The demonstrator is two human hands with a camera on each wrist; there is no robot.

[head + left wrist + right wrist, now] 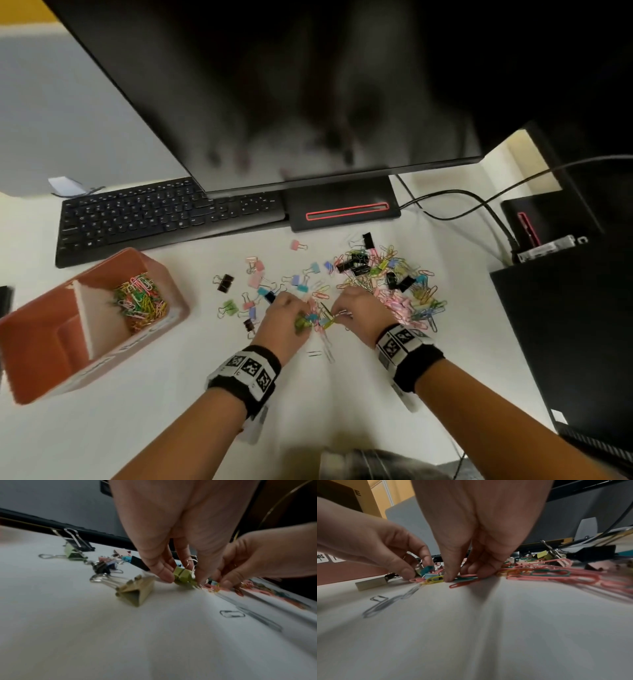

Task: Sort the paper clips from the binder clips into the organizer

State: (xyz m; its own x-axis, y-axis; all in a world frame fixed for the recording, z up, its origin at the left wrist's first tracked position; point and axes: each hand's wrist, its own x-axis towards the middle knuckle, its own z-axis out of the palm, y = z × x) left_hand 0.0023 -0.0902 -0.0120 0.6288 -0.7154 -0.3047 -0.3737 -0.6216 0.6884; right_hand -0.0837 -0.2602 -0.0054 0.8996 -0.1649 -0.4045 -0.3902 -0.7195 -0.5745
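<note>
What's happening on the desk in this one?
A person is sorting clips on a white desk. The left hand pinches a green binder clip, and the right hand presses its fingertips on paper clips. The orange organizer holds paper clips in one compartment; a mixed pile remains.

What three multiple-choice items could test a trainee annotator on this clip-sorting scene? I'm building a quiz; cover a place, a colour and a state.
1. Where is the organizer?
A. left of the hands
B. right of the hands
C. behind the monitor

2. What colour is the binder clip that the left hand pinches?
A. black
B. green
C. pink

3. What does the organizer hold?
A. only binder clips
B. nothing
C. paper clips

Answers: 1 A, it sits at the head view's left; 2 B, the left wrist view shows green; 3 C, coloured paper clips fill one compartment.
</note>
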